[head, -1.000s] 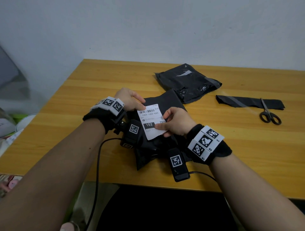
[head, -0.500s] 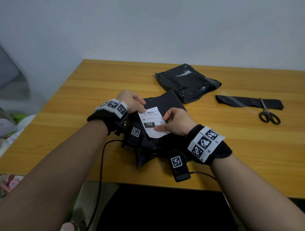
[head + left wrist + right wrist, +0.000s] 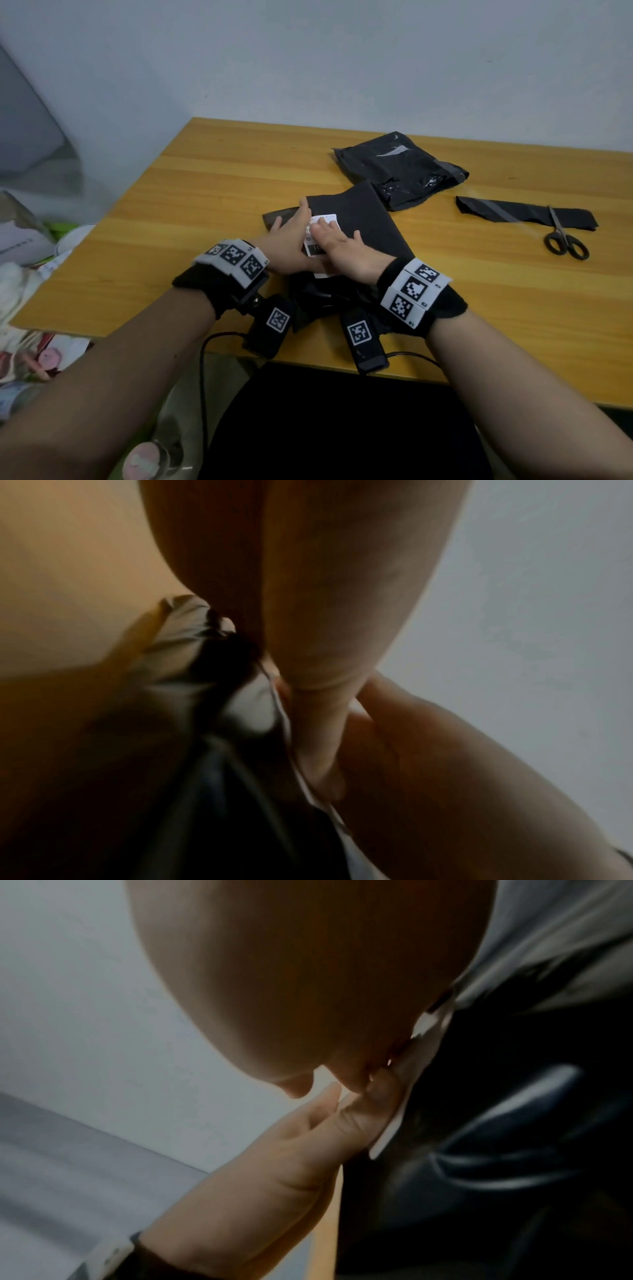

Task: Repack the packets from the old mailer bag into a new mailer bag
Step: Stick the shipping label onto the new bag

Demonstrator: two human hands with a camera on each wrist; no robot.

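A black mailer bag (image 3: 371, 222) lies flat near the table's front edge. A white printed label (image 3: 329, 219) lies on its left part. My left hand (image 3: 291, 233) lies flat over the label's left edge and the bag. Beside it, my right hand (image 3: 334, 240) presses flat on the label's middle with straight fingers. The two hands touch. In the left wrist view the left hand (image 3: 325, 588) lies along the label's thin white edge (image 3: 291, 739) on the dark bag (image 3: 222, 804). In the right wrist view the label (image 3: 423, 1031) shows between the right hand (image 3: 308, 974) and the bag (image 3: 514, 1123).
A second, crumpled black mailer bag (image 3: 400, 169) with a grey strip lies behind, toward the right. Farther right are a cut-off black strip (image 3: 513, 214) and black scissors (image 3: 565, 241). The wooden table (image 3: 191, 192) ends at a wall behind; clutter lies off its left edge.
The label, earlier held up off the bag and pinched by both hands, now lies on the bag. Both hands have moved forward and flattened onto it.
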